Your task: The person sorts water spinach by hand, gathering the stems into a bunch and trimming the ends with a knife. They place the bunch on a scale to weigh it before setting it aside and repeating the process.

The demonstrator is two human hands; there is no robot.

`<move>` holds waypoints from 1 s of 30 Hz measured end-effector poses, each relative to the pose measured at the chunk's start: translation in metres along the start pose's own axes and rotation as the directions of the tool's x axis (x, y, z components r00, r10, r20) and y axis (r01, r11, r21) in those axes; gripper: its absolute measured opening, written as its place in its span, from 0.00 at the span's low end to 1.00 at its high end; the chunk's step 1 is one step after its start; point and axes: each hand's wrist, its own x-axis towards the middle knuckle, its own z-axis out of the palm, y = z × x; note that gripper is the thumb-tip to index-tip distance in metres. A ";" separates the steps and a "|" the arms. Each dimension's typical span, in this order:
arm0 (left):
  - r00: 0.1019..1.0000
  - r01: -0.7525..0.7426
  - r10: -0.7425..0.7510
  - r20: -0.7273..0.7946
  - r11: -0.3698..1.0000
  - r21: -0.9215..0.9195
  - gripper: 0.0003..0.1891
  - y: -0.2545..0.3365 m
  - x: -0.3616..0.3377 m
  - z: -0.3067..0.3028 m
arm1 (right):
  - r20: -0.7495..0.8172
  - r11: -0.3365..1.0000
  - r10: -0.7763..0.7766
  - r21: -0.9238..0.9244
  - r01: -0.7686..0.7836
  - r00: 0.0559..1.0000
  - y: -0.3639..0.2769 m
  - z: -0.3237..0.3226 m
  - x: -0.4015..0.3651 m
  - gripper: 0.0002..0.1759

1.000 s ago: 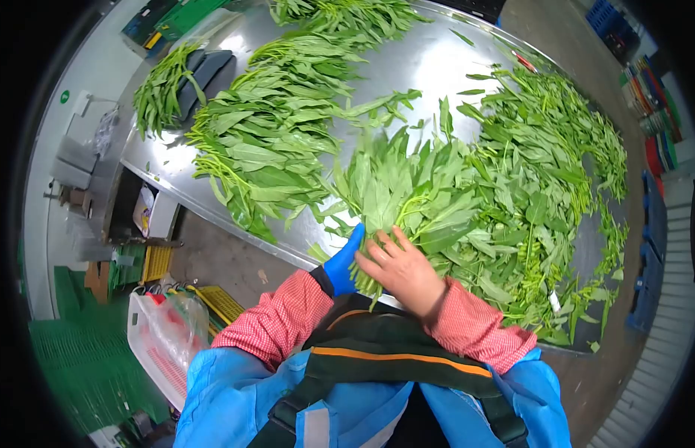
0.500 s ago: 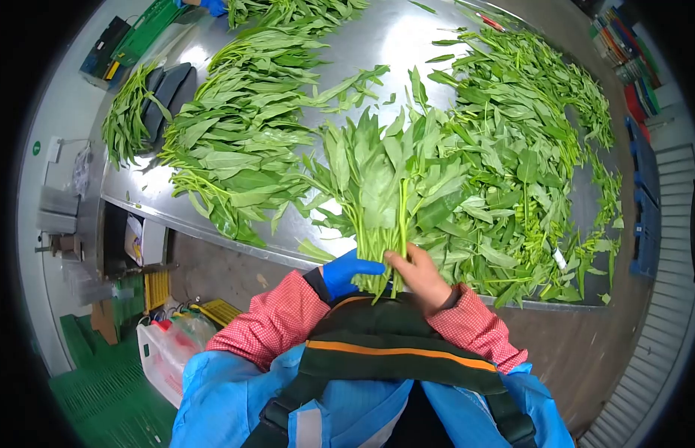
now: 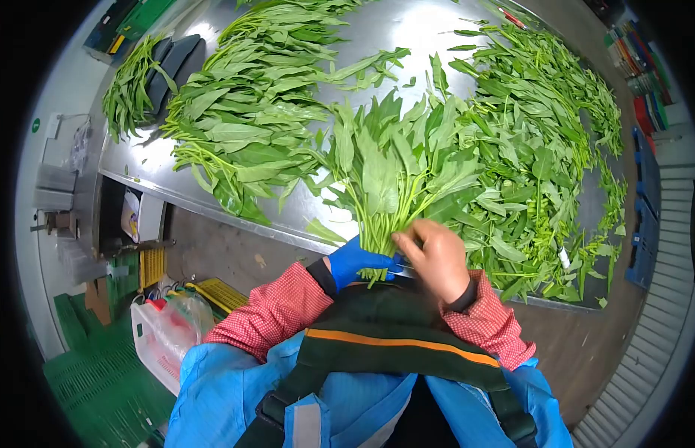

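Observation:
A bunch of water spinach [image 3: 381, 175] stands upright at the table's near edge, leaves away from me and cut stems toward me. My left hand [image 3: 355, 263], in a blue glove, is wrapped round the lower stems. At the right side of the stems is my bare right hand [image 3: 435, 257], its fingers curled and fingertips close against the bunch. Whatever those fingertips hold, if anything, is too small to make out. To the right a big loose heap of water spinach [image 3: 523, 157] spreads over the metal table [image 3: 288, 228]. Laid-out bunches [image 3: 243, 127] form a row on the left.
A dark scale-like device [image 3: 168, 71] carries more greens at the far left. A red-handled tool [image 3: 513, 19] lies at the back right, and a small white object [image 3: 563, 258] rests in the heap. Below left are a white crate [image 3: 150, 343] and green pallets [image 3: 101, 373].
My right hand has drawn slightly right and upward, its fingers curling more at the stems. The left hand keeps its hold on the bunch. The view has shifted a little.

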 end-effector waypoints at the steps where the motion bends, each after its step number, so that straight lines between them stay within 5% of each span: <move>1: 0.998 -0.057 0.058 -0.004 0.991 0.124 0.27 0.001 0.002 -0.001 | -0.003 1.000 0.017 0.025 -0.017 1.000 -0.003 0.003 0.005 0.17; 3: 0.985 -0.165 0.172 0.011 0.916 0.365 0.30 -0.001 0.007 -0.003 | -0.009 0.996 0.051 0.073 -0.050 0.999 -0.007 0.015 0.015 0.16; 10: 1.000 0.011 -0.012 -0.004 1.000 -0.007 0.33 -0.005 -0.001 -0.006 | 0.087 0.969 0.203 0.128 -0.213 0.975 0.019 0.045 0.026 0.13; 19: 1.000 -0.001 -0.001 0.019 0.995 0.104 0.34 -0.022 0.004 -0.026 | -0.029 0.987 0.143 -0.070 -0.144 0.989 0.014 0.039 0.028 0.10; 23: 0.990 0.136 -0.141 0.009 0.936 -0.325 0.28 -0.008 -0.005 -0.011 | -0.158 0.988 -0.016 -0.155 -0.009 0.987 0.001 0.023 0.018 0.07; 25: 0.979 0.177 -0.204 0.011 0.819 -0.546 0.23 -0.010 -0.008 -0.013 | -0.170 0.977 -0.199 -0.115 0.181 0.965 -0.009 0.013 0.012 0.06; 28: 0.997 -0.011 0.008 -0.078 0.999 -0.042 0.18 -0.027 -0.001 -0.022 | -0.163 0.920 -0.367 0.082 0.384 0.916 -0.011 0.015 0.002 0.08; 30: 0.980 -0.182 0.199 0.025 0.830 0.527 0.18 -0.033 0.003 -0.031 | -0.096 0.898 -0.390 0.182 0.401 0.916 -0.013 0.018 -0.004 0.08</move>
